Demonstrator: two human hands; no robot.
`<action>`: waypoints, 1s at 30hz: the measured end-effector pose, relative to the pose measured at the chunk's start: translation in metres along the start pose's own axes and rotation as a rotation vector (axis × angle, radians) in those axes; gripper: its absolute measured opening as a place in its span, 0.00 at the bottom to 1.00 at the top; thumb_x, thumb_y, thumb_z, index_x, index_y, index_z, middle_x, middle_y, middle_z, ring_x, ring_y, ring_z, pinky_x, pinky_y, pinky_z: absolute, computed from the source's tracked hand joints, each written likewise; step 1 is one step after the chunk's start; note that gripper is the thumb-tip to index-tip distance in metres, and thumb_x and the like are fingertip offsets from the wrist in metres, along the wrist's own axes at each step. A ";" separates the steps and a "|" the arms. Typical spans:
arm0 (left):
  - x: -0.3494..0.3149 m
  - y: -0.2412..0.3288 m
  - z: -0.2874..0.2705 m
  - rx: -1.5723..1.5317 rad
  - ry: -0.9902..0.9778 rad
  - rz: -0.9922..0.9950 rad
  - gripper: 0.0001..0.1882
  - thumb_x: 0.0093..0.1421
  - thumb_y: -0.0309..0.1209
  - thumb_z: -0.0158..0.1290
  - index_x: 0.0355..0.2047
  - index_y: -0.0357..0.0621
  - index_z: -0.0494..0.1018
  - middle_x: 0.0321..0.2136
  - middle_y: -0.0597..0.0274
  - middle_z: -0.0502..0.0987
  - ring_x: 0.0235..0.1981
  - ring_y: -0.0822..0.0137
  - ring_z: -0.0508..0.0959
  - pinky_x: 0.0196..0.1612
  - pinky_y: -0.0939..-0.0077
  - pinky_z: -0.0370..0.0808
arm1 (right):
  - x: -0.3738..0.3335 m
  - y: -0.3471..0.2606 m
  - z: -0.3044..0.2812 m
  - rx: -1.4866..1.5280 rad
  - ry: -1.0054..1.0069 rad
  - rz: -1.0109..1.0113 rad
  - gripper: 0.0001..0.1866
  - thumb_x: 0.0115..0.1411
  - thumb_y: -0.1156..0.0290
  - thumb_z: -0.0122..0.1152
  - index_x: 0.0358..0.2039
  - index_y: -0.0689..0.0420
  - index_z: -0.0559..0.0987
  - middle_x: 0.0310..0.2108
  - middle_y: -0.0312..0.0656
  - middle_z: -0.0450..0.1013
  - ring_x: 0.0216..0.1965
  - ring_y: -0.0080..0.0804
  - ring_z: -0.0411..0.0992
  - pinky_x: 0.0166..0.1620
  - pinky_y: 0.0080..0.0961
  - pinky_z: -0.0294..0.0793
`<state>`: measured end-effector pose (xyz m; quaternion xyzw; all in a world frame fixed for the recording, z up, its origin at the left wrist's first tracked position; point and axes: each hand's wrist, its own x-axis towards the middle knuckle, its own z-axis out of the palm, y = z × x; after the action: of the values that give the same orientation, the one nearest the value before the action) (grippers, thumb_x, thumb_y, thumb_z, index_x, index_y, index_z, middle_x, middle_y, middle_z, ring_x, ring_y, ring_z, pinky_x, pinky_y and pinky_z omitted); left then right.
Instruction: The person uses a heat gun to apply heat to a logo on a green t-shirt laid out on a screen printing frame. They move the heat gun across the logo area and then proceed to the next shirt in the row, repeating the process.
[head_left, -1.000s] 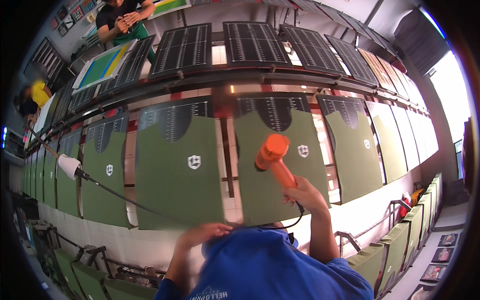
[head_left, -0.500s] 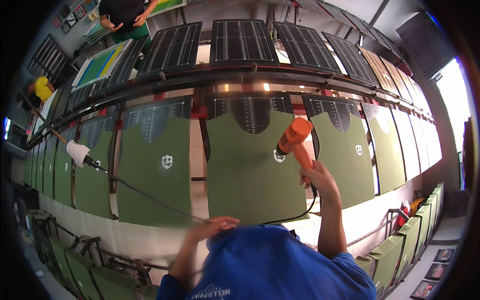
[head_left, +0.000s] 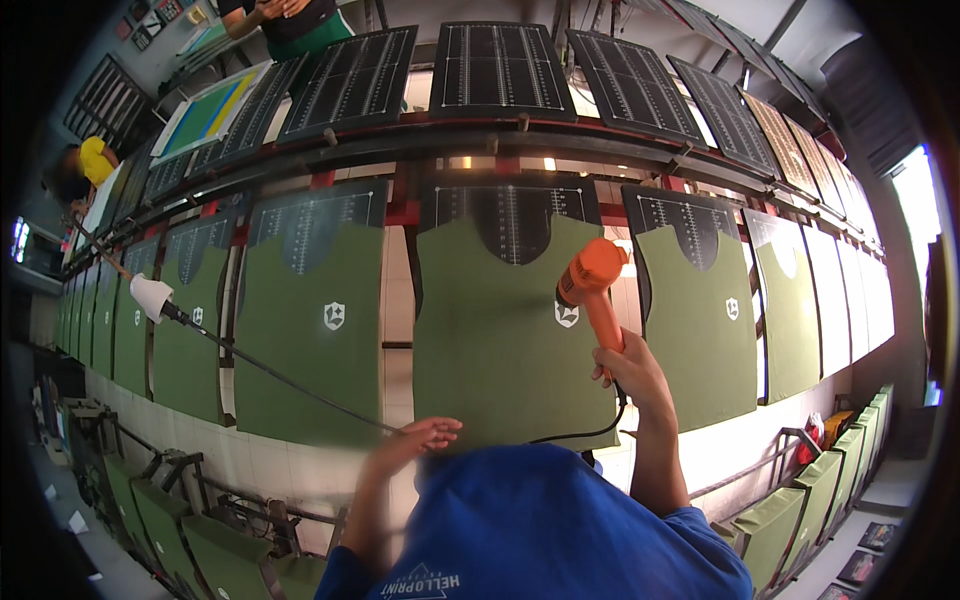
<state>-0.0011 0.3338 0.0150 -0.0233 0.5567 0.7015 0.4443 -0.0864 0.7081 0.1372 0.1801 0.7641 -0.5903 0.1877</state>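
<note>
Bright window (head_left: 914, 205), pale tiled floor (head_left: 310, 465)

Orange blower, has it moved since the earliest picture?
Yes, rightward: the orange blower, first left of the nearest white shield emblem, now partly overlaps it.

Bright blue shirt (head_left: 560, 530), lower middle of frame; plain cloth, soft folds, rounded upper edge. White print (head_left: 420, 582) near bottom edge, left of centre: lettering upside down in frame, thin peaked outline beside it. Short sleeves, same blue: left sleeve (head_left: 345, 573) lower left of centre, right sleeve (head_left: 705, 545) lower right. Left hand (head_left: 408, 443), right hand (head_left: 638, 372) both bare.
</note>
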 end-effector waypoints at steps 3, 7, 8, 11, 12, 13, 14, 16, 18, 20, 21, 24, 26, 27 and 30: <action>0.002 0.000 -0.002 0.005 -0.006 -0.003 0.19 0.68 0.34 0.39 0.56 0.38 0.66 0.57 0.57 0.69 0.54 0.66 0.72 0.55 0.78 0.68 | 0.003 0.001 -0.002 0.002 -0.009 0.010 0.17 0.52 0.69 0.56 0.40 0.68 0.72 0.23 0.36 0.68 0.23 0.22 0.71 0.25 0.20 0.71; 0.004 -0.004 -0.008 0.016 -0.011 -0.002 0.20 0.68 0.34 0.38 0.56 0.38 0.66 0.57 0.57 0.69 0.55 0.65 0.71 0.56 0.76 0.68 | 0.002 0.000 0.001 -0.023 -0.019 -0.013 0.18 0.53 0.69 0.56 0.40 0.68 0.71 0.23 0.36 0.68 0.23 0.22 0.72 0.25 0.20 0.71; 0.004 -0.004 -0.008 0.017 -0.009 -0.004 0.20 0.68 0.34 0.38 0.56 0.38 0.66 0.57 0.57 0.69 0.55 0.65 0.71 0.57 0.75 0.68 | 0.001 0.000 0.000 -0.024 -0.023 0.009 0.18 0.53 0.69 0.56 0.40 0.68 0.71 0.24 0.36 0.68 0.23 0.22 0.72 0.25 0.20 0.71; 0.005 -0.004 -0.009 0.042 -0.009 -0.003 0.20 0.68 0.34 0.37 0.57 0.38 0.65 0.57 0.57 0.69 0.55 0.65 0.71 0.57 0.73 0.67 | 0.000 -0.002 -0.003 -0.036 -0.031 0.041 0.18 0.53 0.69 0.56 0.41 0.68 0.71 0.23 0.36 0.68 0.23 0.22 0.71 0.25 0.20 0.71; 0.005 -0.005 -0.010 0.042 -0.012 -0.007 0.21 0.69 0.36 0.37 0.57 0.40 0.65 0.57 0.59 0.68 0.55 0.66 0.70 0.58 0.73 0.66 | -0.002 0.001 -0.001 -0.043 -0.030 0.030 0.18 0.52 0.69 0.56 0.41 0.68 0.71 0.23 0.36 0.68 0.23 0.22 0.71 0.25 0.20 0.71; 0.006 -0.007 -0.012 0.043 -0.015 -0.011 0.21 0.69 0.37 0.37 0.58 0.41 0.65 0.57 0.60 0.68 0.56 0.67 0.69 0.58 0.73 0.66 | -0.004 0.002 0.000 -0.049 -0.028 0.019 0.18 0.52 0.70 0.57 0.41 0.68 0.71 0.23 0.36 0.68 0.22 0.22 0.71 0.25 0.20 0.71; 0.006 -0.008 -0.013 0.044 -0.018 -0.015 0.22 0.69 0.39 0.37 0.58 0.42 0.65 0.57 0.62 0.68 0.56 0.68 0.69 0.58 0.73 0.65 | -0.005 0.000 -0.001 -0.043 -0.036 0.038 0.18 0.52 0.70 0.56 0.41 0.68 0.71 0.23 0.36 0.68 0.23 0.22 0.71 0.25 0.20 0.71; 0.005 -0.007 -0.013 0.049 -0.024 -0.004 0.22 0.69 0.38 0.37 0.58 0.42 0.65 0.57 0.62 0.68 0.56 0.68 0.69 0.58 0.73 0.64 | -0.010 -0.006 -0.004 -0.030 -0.050 0.074 0.19 0.52 0.70 0.56 0.42 0.69 0.71 0.23 0.36 0.68 0.23 0.22 0.72 0.25 0.20 0.72; 0.005 -0.006 -0.013 0.059 -0.026 -0.003 0.22 0.69 0.38 0.37 0.58 0.43 0.65 0.57 0.63 0.68 0.56 0.69 0.69 0.58 0.73 0.64 | -0.011 0.002 0.001 -0.019 -0.035 0.032 0.18 0.52 0.70 0.56 0.41 0.68 0.71 0.23 0.36 0.68 0.23 0.22 0.72 0.25 0.19 0.72; 0.005 -0.005 -0.014 0.074 -0.025 -0.011 0.21 0.68 0.38 0.37 0.58 0.44 0.65 0.57 0.63 0.69 0.56 0.69 0.69 0.58 0.73 0.64 | -0.013 0.005 0.001 -0.014 -0.032 0.028 0.18 0.52 0.71 0.56 0.41 0.68 0.71 0.23 0.36 0.68 0.23 0.22 0.72 0.25 0.19 0.72; 0.004 -0.005 -0.014 0.078 -0.024 -0.013 0.21 0.68 0.38 0.37 0.58 0.44 0.65 0.56 0.63 0.69 0.56 0.69 0.69 0.58 0.73 0.64 | -0.015 0.003 -0.002 -0.016 -0.038 0.048 0.18 0.52 0.71 0.56 0.41 0.68 0.71 0.23 0.36 0.68 0.23 0.22 0.72 0.25 0.19 0.72; 0.004 -0.005 -0.014 0.086 -0.024 -0.017 0.21 0.68 0.38 0.37 0.58 0.45 0.65 0.56 0.64 0.69 0.56 0.70 0.69 0.58 0.73 0.64 | -0.019 0.005 0.000 -0.059 -0.024 0.063 0.19 0.52 0.70 0.56 0.43 0.68 0.70 0.23 0.37 0.69 0.24 0.23 0.73 0.27 0.21 0.73; 0.004 -0.004 -0.013 0.084 -0.027 -0.018 0.21 0.68 0.38 0.37 0.58 0.45 0.65 0.56 0.64 0.69 0.56 0.70 0.69 0.58 0.73 0.64 | -0.021 0.005 -0.001 -0.066 -0.024 0.070 0.20 0.52 0.70 0.56 0.44 0.68 0.70 0.24 0.38 0.69 0.24 0.23 0.73 0.27 0.22 0.73; 0.004 -0.005 -0.014 0.082 -0.027 -0.020 0.21 0.68 0.38 0.37 0.58 0.45 0.65 0.57 0.64 0.69 0.56 0.69 0.69 0.58 0.73 0.64 | -0.024 0.003 -0.004 -0.054 -0.035 0.081 0.20 0.52 0.70 0.56 0.44 0.68 0.70 0.24 0.38 0.69 0.24 0.23 0.73 0.27 0.22 0.73; 0.004 -0.008 -0.015 0.076 -0.029 -0.025 0.21 0.68 0.38 0.37 0.59 0.45 0.65 0.57 0.64 0.68 0.56 0.69 0.68 0.58 0.73 0.64 | -0.029 0.006 -0.001 -0.049 -0.003 0.070 0.21 0.52 0.70 0.56 0.45 0.68 0.70 0.24 0.38 0.69 0.24 0.23 0.73 0.27 0.21 0.72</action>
<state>-0.0056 0.3241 0.0010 -0.0031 0.5760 0.6745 0.4619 -0.0586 0.7095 0.1467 0.2013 0.7713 -0.5647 0.2136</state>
